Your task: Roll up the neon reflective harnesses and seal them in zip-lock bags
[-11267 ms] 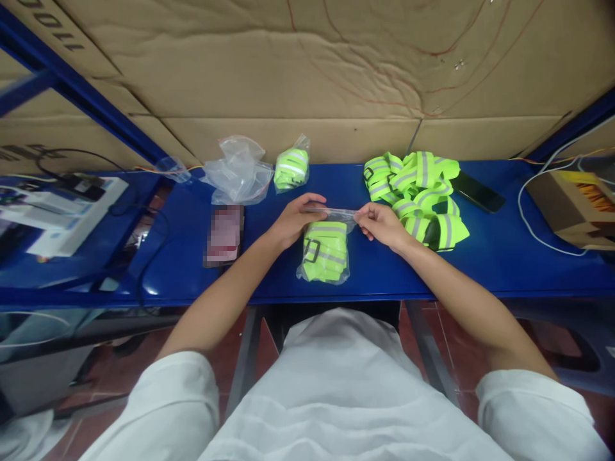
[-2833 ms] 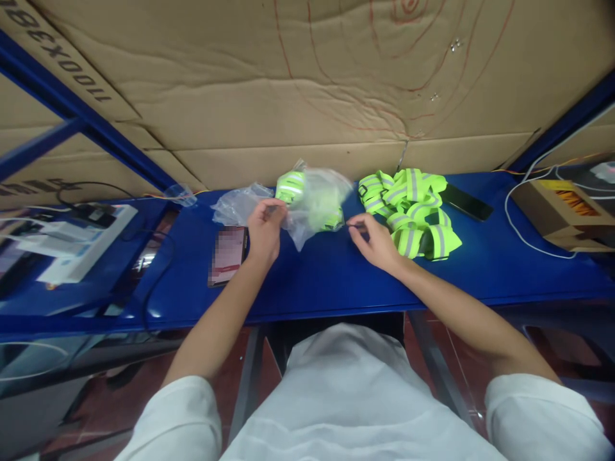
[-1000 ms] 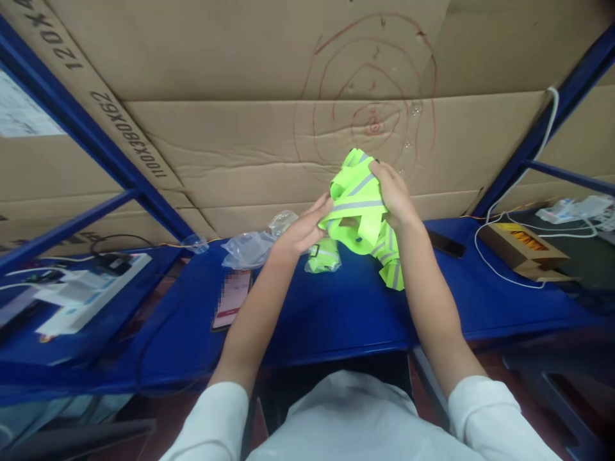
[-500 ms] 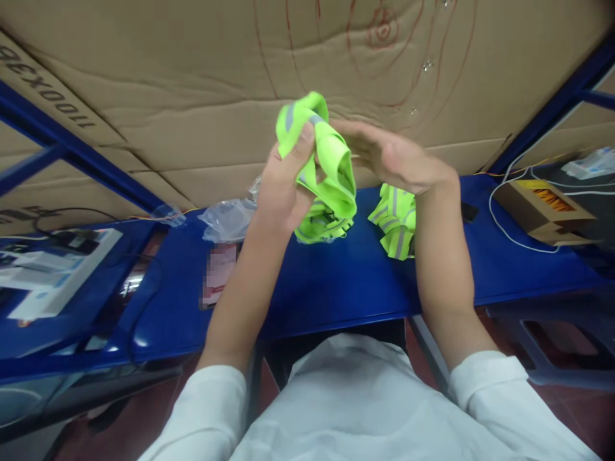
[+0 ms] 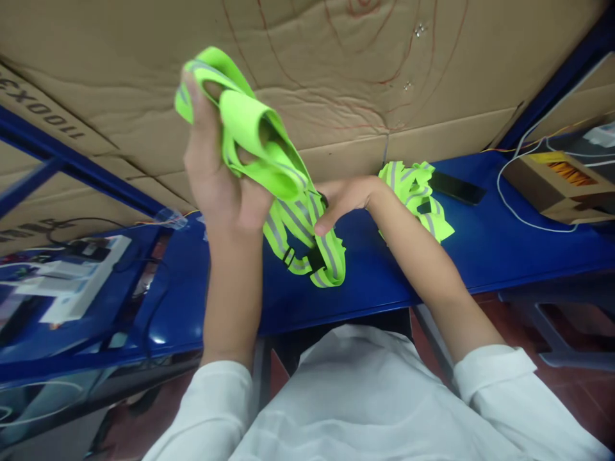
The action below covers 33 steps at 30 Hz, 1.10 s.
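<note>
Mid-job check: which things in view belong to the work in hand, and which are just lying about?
Work in hand:
yellow-green straps, held by left hand and right hand
similar strap pile, likely

Apparently just lying about:
dark phone-like slab
cardboard box
white power strip

I am wearing a loose, wrinkled white cloth shirt, its short white sleeves ending in wide hems and leaving my forearms bare.

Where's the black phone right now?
In the head view, the black phone lies on the right of the blue table, between the pile of green straps and the brown box.
</note>
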{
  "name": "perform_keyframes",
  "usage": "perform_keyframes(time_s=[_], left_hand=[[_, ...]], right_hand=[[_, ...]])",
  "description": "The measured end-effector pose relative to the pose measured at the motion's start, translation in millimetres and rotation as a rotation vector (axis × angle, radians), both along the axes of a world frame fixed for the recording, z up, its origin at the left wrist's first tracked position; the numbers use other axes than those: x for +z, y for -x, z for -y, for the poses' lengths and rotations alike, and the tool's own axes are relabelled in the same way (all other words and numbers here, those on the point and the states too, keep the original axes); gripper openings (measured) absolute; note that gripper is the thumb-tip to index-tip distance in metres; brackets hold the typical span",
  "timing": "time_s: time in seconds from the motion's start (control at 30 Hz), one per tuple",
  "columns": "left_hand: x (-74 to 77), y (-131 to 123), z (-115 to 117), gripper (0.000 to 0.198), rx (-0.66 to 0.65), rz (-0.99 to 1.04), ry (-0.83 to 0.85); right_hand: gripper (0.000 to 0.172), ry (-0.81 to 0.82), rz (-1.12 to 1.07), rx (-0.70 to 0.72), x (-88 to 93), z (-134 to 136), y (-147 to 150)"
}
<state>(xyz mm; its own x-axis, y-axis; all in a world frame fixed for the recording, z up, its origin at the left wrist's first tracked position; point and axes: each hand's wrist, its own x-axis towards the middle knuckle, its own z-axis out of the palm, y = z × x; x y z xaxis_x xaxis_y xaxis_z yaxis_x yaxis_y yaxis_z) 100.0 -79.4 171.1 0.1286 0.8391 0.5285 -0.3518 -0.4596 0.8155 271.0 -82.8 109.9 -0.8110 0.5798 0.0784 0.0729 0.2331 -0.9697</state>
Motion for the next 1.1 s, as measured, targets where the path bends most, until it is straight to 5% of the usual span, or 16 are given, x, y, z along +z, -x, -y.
perform_keyframes(time_s=[0.17,0.37,0.53,0.67,0.83,1.1], left_hand=[[8.0,29,-14,0.046,-0.179,0.158,0.051],[2.7,60,-51,0.047,-0.139,0.235,0.046],[-4.7,54,-54,0.081,-0.314,0.03,0.209],[-18.6,33,-48,0.063,-0.133,-0.245,0.214],[-22.3,25,-41,0.046,0.118,-0.319,-0.204],[-20.5,14,-15,0.049,-0.311,-0.502,0.06]], right_hand=[[0.051,0.118,0.209,0.094,-26.7,5,30],[0.054,0.276,-0.031,0.157,-26.6,6,35],[0.055,0.335,-0.359,-0.15,-2.9,19,22],[0.03,0.19,-0.538,-0.403,25.8,35,11],[0.022,-0.027,-0.435,-0.754,52.4,48,-13],[0.027,-0.147,-0.507,-1.017,44.8,38,-7]])
